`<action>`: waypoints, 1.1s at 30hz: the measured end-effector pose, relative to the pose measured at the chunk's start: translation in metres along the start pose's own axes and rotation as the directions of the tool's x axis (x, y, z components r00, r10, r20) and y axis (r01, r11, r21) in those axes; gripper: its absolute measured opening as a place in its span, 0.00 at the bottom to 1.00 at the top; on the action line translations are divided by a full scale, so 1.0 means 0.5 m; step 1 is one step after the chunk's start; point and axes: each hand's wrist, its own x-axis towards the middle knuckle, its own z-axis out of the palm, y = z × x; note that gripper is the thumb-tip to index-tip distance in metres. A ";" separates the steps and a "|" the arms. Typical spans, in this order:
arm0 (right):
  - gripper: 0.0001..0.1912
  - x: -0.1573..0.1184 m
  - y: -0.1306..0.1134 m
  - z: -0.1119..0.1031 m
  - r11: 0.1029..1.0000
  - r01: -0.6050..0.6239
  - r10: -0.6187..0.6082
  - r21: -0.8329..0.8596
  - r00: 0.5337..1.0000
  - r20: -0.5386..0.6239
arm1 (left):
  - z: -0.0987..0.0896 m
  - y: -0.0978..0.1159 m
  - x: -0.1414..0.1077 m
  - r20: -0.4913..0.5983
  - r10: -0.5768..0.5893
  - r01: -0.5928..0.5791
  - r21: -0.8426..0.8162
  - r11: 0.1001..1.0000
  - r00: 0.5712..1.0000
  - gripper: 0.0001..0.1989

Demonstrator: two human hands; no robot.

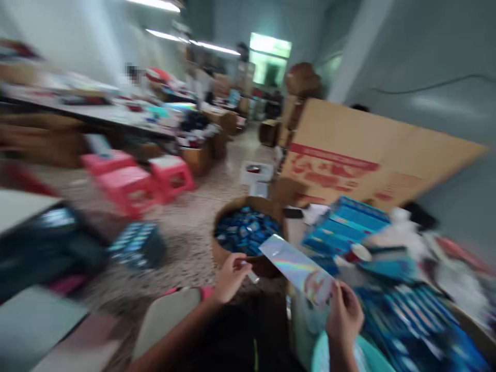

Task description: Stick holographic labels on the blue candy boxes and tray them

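Near a bin, right hand grips holographic foil (carton lettering blurred).

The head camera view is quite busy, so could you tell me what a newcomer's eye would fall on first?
A rainbow foil sleeve stands out first, held up at lower centre by the right hand. Just beyond it sits a round cardboard tub heaped with blue packets, with a large cardboard sheet leaning at the right. Bright pink stools stand on the floor at the left.

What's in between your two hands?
In the head view, a shiny rainbow foil sleeve lies between the left hand and the right hand, which pinches its lower end.
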 end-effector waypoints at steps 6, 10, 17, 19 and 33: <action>0.24 -0.088 0.021 -0.098 0.984 0.063 -0.122 -0.168 0.921 -0.369 | 0.201 -0.051 0.193 0.414 -0.034 0.013 0.053 0.999 0.910 0.26; 0.21 -0.180 0.070 -0.145 0.947 -0.180 -0.026 -0.267 0.784 -0.620 | 0.353 -0.029 0.258 0.541 0.052 -0.150 0.140 0.979 0.840 0.19; 0.18 -0.225 0.152 -0.227 0.840 -0.538 0.054 -0.072 0.216 -0.975 | 0.575 -0.003 0.301 0.857 0.173 -0.356 0.013 0.934 0.485 0.22; 0.18 -0.230 0.147 -0.236 0.820 -0.572 0.057 -0.013 0.104 -0.993 | 0.601 0.001 0.313 0.843 0.132 -0.310 0.043 0.950 0.521 0.22; 0.41 0.154 0.108 0.169 0.903 -0.327 0.348 -0.279 0.937 0.028 | 0.548 0.056 0.380 0.895 -0.267 0.291 0.165 0.942 0.358 0.29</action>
